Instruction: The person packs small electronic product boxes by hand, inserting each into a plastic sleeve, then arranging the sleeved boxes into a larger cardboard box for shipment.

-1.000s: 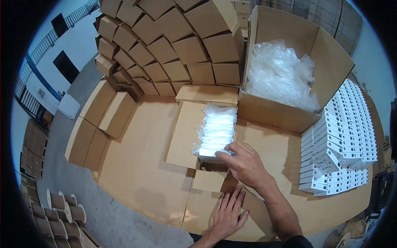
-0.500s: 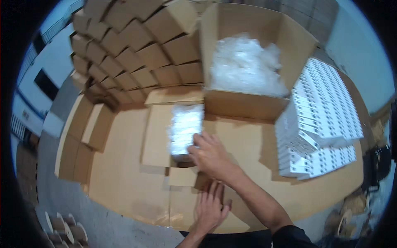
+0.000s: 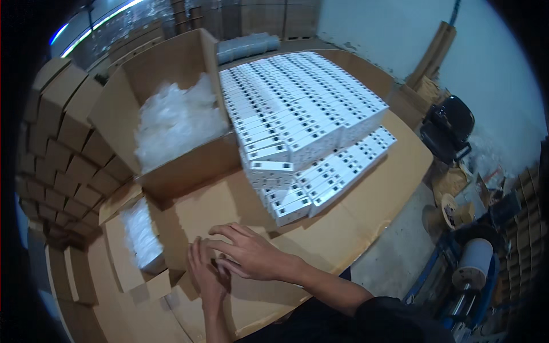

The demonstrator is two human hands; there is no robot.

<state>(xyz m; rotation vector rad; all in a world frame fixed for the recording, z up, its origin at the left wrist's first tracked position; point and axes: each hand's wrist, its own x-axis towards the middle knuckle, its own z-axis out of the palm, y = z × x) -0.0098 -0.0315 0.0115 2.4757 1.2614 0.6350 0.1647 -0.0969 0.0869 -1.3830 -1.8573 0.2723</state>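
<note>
Packing workshop: stacked cartons (image 3: 60, 157), cardboard-covered worktable (image 3: 389, 177), rows of white boxes (image 3: 309, 108)

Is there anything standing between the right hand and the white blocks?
Nothing visible stands between the right hand and the stack of white blocks; only the brown cardboard surface lies there. The large open carton is left of that path.

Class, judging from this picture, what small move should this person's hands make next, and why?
Probably the right hand should reach forward to the near corner of the stack of white pieces: it looks empty, as does the left hand; the stack lies just ahead, seemingly within reach; and the carton to their left stands open, with wrapped white bundles in it.
</note>
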